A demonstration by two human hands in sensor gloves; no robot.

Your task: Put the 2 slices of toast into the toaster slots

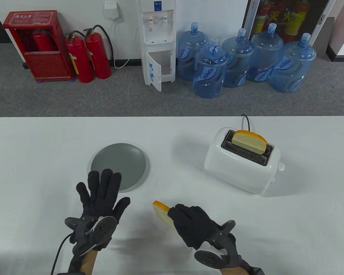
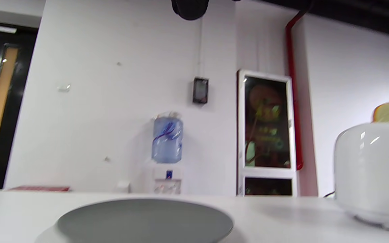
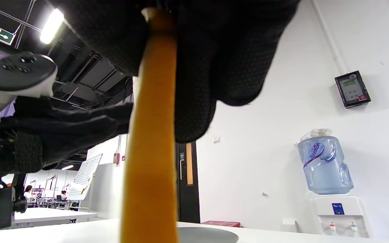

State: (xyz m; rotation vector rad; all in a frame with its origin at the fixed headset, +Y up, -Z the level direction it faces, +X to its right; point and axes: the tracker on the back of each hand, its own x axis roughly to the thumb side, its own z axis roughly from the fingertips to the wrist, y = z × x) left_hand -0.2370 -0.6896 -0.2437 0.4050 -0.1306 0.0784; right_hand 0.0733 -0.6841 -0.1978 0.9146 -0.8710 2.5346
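Observation:
A white toaster (image 1: 240, 166) stands at the table's right, its side also showing in the left wrist view (image 2: 373, 168). One toast slice (image 1: 249, 141) stands in its far slot; the near slot is empty. My right hand (image 1: 189, 222) grips the second toast slice (image 1: 162, 213) near the table's front middle, above the table; its orange crust (image 3: 150, 135) runs down between my fingers (image 3: 201, 77) in the right wrist view. My left hand (image 1: 101, 190) hovers with fingers spread and straight, holding nothing, just in front of the grey plate (image 1: 119, 166).
The grey plate (image 2: 144, 221) is bare. The toaster's black cord (image 1: 246, 120) runs off the table's far edge. On the floor beyond the table are several water jugs (image 1: 240, 66), a water dispenser (image 1: 157, 43) and fire extinguishers (image 1: 87, 57).

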